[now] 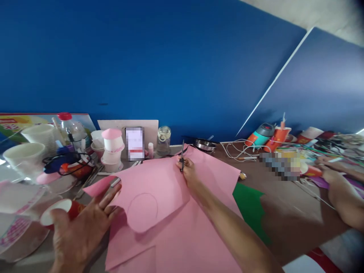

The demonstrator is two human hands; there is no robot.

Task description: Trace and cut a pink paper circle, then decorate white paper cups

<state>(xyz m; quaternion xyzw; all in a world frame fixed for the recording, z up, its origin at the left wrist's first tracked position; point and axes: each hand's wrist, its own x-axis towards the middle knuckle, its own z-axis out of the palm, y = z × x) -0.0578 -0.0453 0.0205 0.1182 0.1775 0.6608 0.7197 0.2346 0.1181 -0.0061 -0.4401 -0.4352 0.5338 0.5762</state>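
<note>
My left hand (83, 227) is open, its fingers spread at the left edge of a large pink paper sheet (162, 182); the fingertips are beside or partly under the paper. A drawn circle shows on the sheet's lower left, and its left edge is cut in curves. A curled pink flap (99, 185) rises behind my fingers. Over the sheet's far middle, my right hand (188, 172) is closed on slim dark scissors (182, 149), as far as I can tell, with the narrow end pointing up. More pink paper (176, 246) lies underneath.
On the left stand stacked paper cups (24, 155), a red cup (74, 208) and a bottle (65, 121). A phone (135, 144), glass jar (164, 138) and tape roll (204, 145) line the back. Green paper (250, 208) lies right. Another person's arm (341, 189) and cables (236, 151) are beyond.
</note>
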